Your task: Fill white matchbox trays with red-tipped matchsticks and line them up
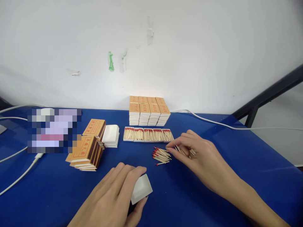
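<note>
My left hand [118, 189] grips an empty white matchbox tray [142, 188] between thumb and fingers, tilted with its hollow side up. My right hand [199, 154] is closed, thumb and forefinger pinched at the edge of a loose pile of red-tipped matches [162, 155] on the table. Some match sticks [192, 152] show between its curled fingers; how many is hidden. Just behind the pile stands a row of several matchbox trays [148, 135] filled with matches, side by side.
Stacked orange-topped matchboxes [149, 108] stand against the white wall. At left are more orange matchbox sleeves [85, 149] and a stack of white trays [110, 135]. White cables [213, 124] cross the blue table [201, 208]; a blurred-out patch [54, 129] covers something at far left.
</note>
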Demonstrator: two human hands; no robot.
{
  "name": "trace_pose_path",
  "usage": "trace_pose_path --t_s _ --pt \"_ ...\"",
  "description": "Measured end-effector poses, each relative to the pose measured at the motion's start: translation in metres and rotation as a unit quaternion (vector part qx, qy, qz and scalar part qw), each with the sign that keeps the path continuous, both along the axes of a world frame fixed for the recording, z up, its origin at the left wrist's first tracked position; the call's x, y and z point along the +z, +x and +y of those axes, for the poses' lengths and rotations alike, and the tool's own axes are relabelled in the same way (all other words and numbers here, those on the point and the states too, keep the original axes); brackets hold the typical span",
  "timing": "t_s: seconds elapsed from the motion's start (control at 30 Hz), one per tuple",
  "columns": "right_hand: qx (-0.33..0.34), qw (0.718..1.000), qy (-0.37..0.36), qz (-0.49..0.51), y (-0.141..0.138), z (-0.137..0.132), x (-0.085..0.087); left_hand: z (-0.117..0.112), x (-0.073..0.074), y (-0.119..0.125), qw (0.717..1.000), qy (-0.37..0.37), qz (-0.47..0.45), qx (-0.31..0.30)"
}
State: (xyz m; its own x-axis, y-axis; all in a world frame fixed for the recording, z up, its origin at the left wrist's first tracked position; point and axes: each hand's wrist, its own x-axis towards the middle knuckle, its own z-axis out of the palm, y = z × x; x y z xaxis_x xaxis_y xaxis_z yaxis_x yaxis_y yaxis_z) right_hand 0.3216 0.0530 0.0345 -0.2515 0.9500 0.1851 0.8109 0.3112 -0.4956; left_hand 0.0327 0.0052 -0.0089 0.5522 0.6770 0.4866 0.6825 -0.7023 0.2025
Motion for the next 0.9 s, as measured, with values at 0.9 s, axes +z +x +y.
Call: trace_pose_path --t_s 0.9 --pt "0.100 0.992 0.073 -0.020 -0.020 -0.015 -0.018 0.001 -0.001 -0.001 1.000 -0.009 0.015 -0.006"
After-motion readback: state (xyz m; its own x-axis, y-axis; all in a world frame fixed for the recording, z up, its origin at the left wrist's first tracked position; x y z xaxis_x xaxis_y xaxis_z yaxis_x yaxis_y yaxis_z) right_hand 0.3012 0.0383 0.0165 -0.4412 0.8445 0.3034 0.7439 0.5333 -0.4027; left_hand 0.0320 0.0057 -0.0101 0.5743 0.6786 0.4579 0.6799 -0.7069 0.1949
